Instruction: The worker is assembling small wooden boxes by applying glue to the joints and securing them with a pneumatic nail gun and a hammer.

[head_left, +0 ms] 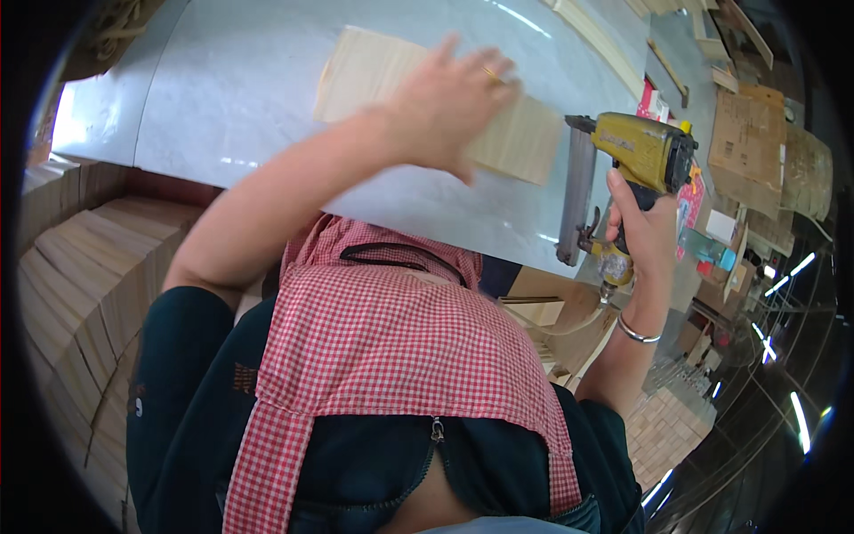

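The left hand (458,102), blurred, is spread open over a pale board (520,142) lying on the worktop (240,98); whether they touch is unclear. The right hand (642,218) grips a nail gun (645,147) near the board's right end.

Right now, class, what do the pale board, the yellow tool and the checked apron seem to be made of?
Pale board: apparently bare wood, matt; faint straight grain shows.
Yellow tool: probably painted metal, since the casing looks glossy and worn; plastic is possible. Its long grey magazine looks like bare metal.
Checked apron: woven cloth, matt, judging by its soft folds.
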### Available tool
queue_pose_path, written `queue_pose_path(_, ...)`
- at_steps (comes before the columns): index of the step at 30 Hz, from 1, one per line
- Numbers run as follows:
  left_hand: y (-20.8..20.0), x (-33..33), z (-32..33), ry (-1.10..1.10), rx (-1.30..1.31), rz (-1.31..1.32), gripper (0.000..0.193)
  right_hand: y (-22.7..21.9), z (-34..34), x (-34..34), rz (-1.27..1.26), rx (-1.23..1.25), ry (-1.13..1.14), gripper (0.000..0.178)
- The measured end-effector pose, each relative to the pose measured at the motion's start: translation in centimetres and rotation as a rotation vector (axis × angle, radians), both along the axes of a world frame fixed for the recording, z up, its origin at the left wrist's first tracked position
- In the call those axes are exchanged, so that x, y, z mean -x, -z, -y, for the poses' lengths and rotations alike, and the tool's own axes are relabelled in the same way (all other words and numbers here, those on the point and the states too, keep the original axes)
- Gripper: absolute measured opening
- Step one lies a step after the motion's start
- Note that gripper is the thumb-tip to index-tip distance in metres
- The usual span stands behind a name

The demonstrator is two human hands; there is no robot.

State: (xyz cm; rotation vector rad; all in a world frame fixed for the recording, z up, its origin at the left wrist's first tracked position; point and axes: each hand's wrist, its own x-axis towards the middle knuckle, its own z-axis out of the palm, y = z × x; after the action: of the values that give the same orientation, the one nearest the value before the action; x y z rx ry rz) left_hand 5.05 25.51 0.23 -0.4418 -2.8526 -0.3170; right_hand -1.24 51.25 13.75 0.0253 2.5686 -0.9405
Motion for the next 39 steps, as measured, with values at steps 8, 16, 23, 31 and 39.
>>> queue_pose_path(8, -5.1, -3.8, 9.5, -0.080, 0.029, 0.319, 0.079, -0.8, -0.2, -4.8, -0.054, 0.047, 0.015, 0.026)
queue_pose_path(16, -1.5, -2.7, 7.7, -0.122, -0.145, 0.205, 0.069, 0.0, 0.8, -7.7, -0.007, 0.127, -0.050, 0.024)
queue_pose_path(23, -1.8, -2.4, 7.7, -0.104, -0.209, 0.288, 0.069, 0.2, 1.7, -7.8, 0.023, 0.126, -0.085, 0.024)
queue_pose_path(31, -0.3, -2.1, 8.0, -0.048, -0.258, 0.163, 0.073, 0.6, 2.3, -8.1, 0.031, 0.145, -0.029, 0.023)
queue_pose_path(39, 0.5, -2.9, 8.7, -0.054, -0.343, 0.144, 0.083, 0.6, 3.4, -8.5, -0.012, 0.066, -0.053, 0.025)
